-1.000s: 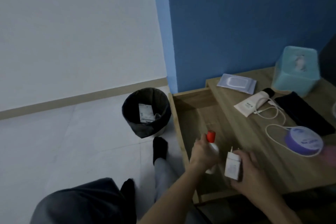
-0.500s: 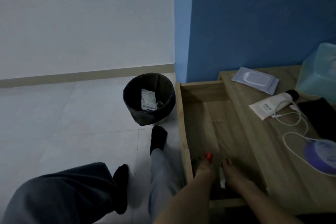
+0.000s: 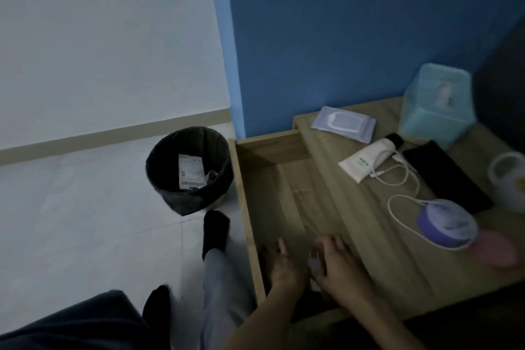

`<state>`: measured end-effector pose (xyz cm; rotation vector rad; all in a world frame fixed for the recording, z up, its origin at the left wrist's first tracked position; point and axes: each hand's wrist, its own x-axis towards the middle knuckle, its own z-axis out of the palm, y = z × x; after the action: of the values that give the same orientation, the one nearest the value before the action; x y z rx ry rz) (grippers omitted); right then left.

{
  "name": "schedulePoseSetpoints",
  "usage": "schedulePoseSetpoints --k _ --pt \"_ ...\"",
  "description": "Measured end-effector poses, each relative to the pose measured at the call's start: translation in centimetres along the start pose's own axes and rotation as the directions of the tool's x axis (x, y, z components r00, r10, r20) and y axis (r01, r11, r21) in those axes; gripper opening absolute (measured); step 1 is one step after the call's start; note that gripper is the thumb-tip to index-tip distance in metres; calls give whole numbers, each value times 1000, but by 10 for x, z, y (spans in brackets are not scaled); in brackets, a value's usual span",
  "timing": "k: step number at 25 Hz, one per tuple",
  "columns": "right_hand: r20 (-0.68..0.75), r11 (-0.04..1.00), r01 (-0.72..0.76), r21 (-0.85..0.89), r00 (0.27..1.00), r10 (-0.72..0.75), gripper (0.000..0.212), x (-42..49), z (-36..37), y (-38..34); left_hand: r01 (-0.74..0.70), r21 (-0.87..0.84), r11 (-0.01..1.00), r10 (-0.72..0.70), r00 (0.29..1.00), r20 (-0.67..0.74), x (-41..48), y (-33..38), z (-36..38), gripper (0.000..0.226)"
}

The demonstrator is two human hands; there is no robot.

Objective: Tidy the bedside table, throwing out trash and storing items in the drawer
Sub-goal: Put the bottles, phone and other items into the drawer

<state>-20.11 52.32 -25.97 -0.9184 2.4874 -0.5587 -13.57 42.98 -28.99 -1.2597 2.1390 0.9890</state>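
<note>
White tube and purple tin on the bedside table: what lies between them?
A white cable loops across the stretch between the white tube and the purple tin; the head view shows it.

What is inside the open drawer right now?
The left hand and right hand reach into the near end of the drawer, with a small white block between them. The far part shows bare wood. Anything beneath the hands is covered.

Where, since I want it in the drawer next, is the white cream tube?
In the head view, the white cream tube lies on the bedside table, right of the open drawer, between the wipes pack and the white cable.
</note>
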Motion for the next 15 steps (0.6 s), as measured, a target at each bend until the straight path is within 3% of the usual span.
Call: schedulePoseSetpoints --k 3,5,8,10,11,13,15 --pt "-251 959 182 216 960 -125 38 -36 -40 -6 -140 -134 981 122 983 -137 -21 35 -30 83" --pt "-427 950 215 225 899 -102 39 -51 -67 5 -378 -269 886 272 892 -361 -34 65 -43 60" --pt "-695 978 114 177 717 43 44 -59 -106 37 -674 -276 685 415 672 -613 -58 118 -55 38" --pt "-797 989 -25 146 589 133 44 -59 -121 58 -760 -183 623 513 574 -638 -60 143 -61 37" --pt "-795 979 -101 177 572 203 50 -56 -124 68 -770 -131 625 552 555 -622 -53 152 -62 38" --pt "-738 945 -223 241 589 328 66 -45 -119 85 -710 -44 703 591 617 -520 -31 162 -67 47" --pt "-695 954 -234 189 654 299 79 -30 -102 94 -582 22 813 550 754 -359 -10 166 -75 64"
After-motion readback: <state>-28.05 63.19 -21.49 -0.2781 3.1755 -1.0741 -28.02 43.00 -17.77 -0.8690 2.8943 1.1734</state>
